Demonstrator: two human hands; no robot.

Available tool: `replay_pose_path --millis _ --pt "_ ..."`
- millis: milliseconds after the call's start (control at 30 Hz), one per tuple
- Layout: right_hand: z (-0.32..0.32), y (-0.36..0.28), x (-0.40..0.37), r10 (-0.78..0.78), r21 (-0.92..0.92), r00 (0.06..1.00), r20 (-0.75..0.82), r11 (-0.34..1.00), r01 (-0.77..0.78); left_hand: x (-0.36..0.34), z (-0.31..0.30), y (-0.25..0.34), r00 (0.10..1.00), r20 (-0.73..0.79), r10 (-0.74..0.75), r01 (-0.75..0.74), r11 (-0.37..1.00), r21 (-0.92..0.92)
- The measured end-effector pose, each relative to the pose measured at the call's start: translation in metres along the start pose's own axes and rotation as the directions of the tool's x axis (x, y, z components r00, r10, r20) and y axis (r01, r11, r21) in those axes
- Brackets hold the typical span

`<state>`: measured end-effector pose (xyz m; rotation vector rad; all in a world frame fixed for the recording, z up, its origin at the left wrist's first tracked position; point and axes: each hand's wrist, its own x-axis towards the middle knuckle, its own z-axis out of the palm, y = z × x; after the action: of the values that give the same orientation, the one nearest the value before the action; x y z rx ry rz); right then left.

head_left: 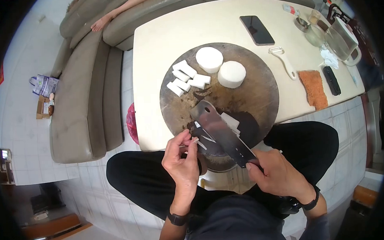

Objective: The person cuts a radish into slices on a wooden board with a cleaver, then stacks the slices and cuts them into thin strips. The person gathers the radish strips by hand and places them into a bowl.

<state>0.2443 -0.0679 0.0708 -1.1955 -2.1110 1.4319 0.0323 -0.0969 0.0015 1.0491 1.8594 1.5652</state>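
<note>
My right hand point(276, 170) is closed around the handle of a cleaver point(224, 133), whose broad dark blade lies slanted over the near half of a round chopping board point(263, 94). Left of the blade, my left hand point(179, 156) is closed in a pinch on a thin white radish strip point(202, 145) at its fingertips. White radish slices point(231, 122) show just beyond the blade, partly covered by it. Farther back on the board stand two thick radish rounds point(209, 59) point(232, 74). Several cut radish blocks point(183, 76) lie to their left.
The board rests on a cream table point(155, 49). On its right are a phone point(257, 30), a peeler point(284, 62), an orange cloth point(313, 89), a black case point(331, 80) and a clear pitcher point(340, 38). A grey sofa point(83, 98) stands left; another person's foot point(102, 23) rests there.
</note>
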Motion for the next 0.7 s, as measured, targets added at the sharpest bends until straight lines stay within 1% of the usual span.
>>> replay_pose_path --millis 33,67,100,133,167,200,233,267,300,333,400,467,533,700 --pt "0.0 -0.006 -0.001 0.006 -0.05 1.0 -0.002 0.999 -0.006 0.0 -0.001 0.004 0.997 0.004 0.078 -0.078 0.995 0.065" --pt "0.0 -0.01 -0.002 0.011 -0.05 1.0 0.0 0.999 -0.011 -0.001 -0.002 0.007 0.988 0.015 0.155 -0.156 0.979 0.128" --pt "0.0 -0.013 -0.004 0.027 -0.08 0.999 0.031 0.996 -0.024 -0.001 -0.006 0.007 0.989 0.018 0.148 -0.149 0.981 0.127" --pt "0.0 -0.016 -0.005 0.044 -0.111 0.997 0.061 0.993 -0.037 -0.002 -0.013 0.007 0.953 0.078 0.293 -0.303 0.923 0.237" --pt "0.0 -0.019 -0.006 0.052 -0.11 0.997 0.06 0.993 -0.045 -0.001 -0.018 0.007 0.893 0.155 0.423 -0.45 0.83 0.33" --pt "-0.001 -0.022 -0.007 0.074 -0.122 0.993 0.096 0.991 -0.062 -0.001 -0.021 0.005 0.894 0.16 0.418 -0.448 0.832 0.327" --pt "0.0 -0.024 -0.007 0.095 -0.134 0.987 0.133 0.988 -0.077 -0.001 -0.025 0.002 0.839 0.262 0.477 -0.542 0.777 0.321" --pt "0.001 -0.025 -0.007 0.099 -0.132 0.986 0.134 0.988 -0.081 -0.001 -0.028 -0.001 0.77 0.361 0.526 -0.63 0.714 0.306" --pt "0.002 -0.026 -0.008 0.089 -0.134 0.986 0.14 0.988 -0.07 0.0 -0.029 -0.003 0.748 0.409 0.523 -0.654 0.687 0.316" --pt "0.003 -0.027 -0.007 0.078 -0.138 0.986 0.145 0.989 -0.058 0.0 -0.029 -0.004 0.75 0.409 0.52 -0.651 0.69 0.315" --pt "0.004 -0.027 -0.006 0.07 -0.163 0.986 0.149 0.986 -0.046 0.003 -0.027 -0.004 0.717 0.442 0.539 -0.69 0.639 0.341" --pt "0.005 -0.028 -0.006 0.062 -0.188 0.986 0.156 0.982 -0.032 0.003 -0.027 -0.005 0.714 0.446 0.539 -0.692 0.637 0.338" --pt "0.005 -0.029 -0.004 0.102 -0.248 0.975 0.197 0.967 -0.051 0.004 -0.028 -0.005 0.711 0.449 0.54 -0.696 0.633 0.34" --pt "0.004 -0.032 -0.004 0.131 -0.241 0.963 0.234 0.968 -0.074 0.005 -0.028 -0.005 0.706 0.45 0.547 -0.7 0.634 0.327"
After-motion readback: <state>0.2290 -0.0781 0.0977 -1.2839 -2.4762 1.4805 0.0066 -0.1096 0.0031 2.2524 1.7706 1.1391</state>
